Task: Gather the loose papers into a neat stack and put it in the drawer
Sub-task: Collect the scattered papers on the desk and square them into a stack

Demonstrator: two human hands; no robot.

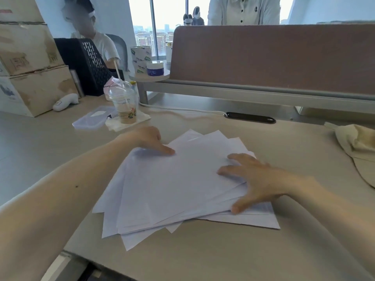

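Now the left hand and right hand lie flat, gripping nothing, on fanned white paper sheets; uneven pushing may crumple corners.

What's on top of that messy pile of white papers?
Both hands rest on the papers: left hand at the far edge, right hand spread on the right side. Lower sheets show only corners; the rest is covered.

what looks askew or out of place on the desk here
The papers are askew: sheets fanned at different angles, corners sticking out on several sides, not a squared stack. The left hand and right hand rest on them.
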